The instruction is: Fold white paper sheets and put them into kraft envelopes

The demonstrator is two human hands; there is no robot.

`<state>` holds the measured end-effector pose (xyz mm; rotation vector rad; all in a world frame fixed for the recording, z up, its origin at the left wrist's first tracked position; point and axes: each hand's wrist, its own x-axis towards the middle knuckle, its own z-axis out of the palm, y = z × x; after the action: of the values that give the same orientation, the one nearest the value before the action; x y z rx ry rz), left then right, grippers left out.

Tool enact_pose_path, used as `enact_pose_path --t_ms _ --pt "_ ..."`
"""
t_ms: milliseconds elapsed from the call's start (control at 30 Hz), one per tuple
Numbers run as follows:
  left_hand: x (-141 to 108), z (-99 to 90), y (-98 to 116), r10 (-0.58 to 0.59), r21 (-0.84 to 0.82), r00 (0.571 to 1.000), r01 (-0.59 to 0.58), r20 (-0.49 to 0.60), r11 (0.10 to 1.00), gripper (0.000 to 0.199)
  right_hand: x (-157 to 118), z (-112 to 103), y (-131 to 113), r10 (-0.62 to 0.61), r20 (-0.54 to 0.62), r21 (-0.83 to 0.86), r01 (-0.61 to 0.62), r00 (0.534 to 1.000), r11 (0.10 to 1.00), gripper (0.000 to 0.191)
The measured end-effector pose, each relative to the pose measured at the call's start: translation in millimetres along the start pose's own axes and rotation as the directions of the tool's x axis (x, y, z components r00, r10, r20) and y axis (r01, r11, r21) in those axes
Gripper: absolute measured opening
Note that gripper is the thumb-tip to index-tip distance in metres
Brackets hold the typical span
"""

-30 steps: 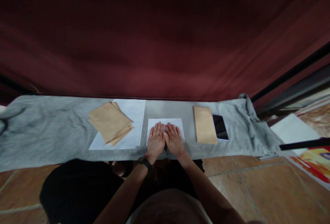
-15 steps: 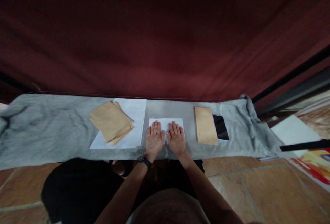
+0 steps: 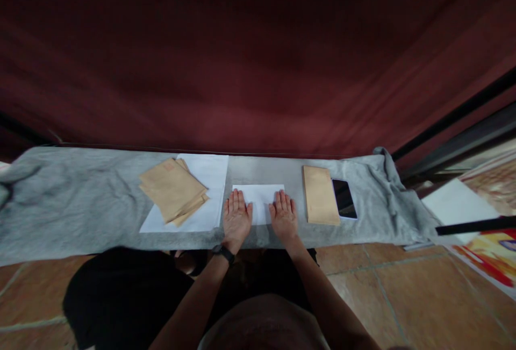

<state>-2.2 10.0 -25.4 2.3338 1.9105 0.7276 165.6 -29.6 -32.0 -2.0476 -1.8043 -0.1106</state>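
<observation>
— Both hands: how are they being held?

— Palms down and flat, fingers together, thumbs out; nothing is being gripped. One side edge of the small white sheet (image 3: pixel 260 199) is being covered by the left hand (image 3: pixel 237 222), the other by the right hand (image 3: pixel 284 220).

— Where is the sheet being supported?

— By the cloth-covered worktop (image 3: pixel 258 170), about midway along its near edge and set in from it. Toward the left corners, loose brown envelopes (image 3: pixel 173 191) are being carried on larger white sheets (image 3: pixel 210 175); toward the right corners, a squared brown stack (image 3: pixel 321 197) is being flanked by a phone (image 3: pixel 344 198).

— How is its handling being judged?

— As light, thin and easily creased; slipping on the fabric is being considered possible. A light hold at the side edges, or a pinch at a far corner, is being advised. Whether the paper is folded cannot be told.
</observation>
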Motion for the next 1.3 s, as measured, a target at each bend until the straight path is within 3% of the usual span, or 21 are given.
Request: enact_pose_path --t_ms 600,1067,1167,1300 --pt "-2 2.8 -1 -0.073 0.021 0.996 0.075 -0.053 0.997 0.063 -9 -11 17 0.085 0.036 -0.051 -0.083 0.996 0.995 0.058" --pt "0 -2.1 -4 -0.024 0.006 0.998 0.025 -0.06 1.0 0.062 -7 -8 26 0.139 0.029 0.009 -0.139 0.99 0.99 0.056" --pt "3 -3.9 -1 0.039 0.003 0.999 -0.038 -0.018 0.999 0.06 -1 -9 23 0.07 0.032 0.042 -0.072 0.997 0.997 0.055" --pt "9 -3.7 10 0.152 0.013 0.98 -0.155 0.131 0.988 0.059 13 -9 8 -0.044 0.077 0.091 0.037 0.996 0.995 0.053"
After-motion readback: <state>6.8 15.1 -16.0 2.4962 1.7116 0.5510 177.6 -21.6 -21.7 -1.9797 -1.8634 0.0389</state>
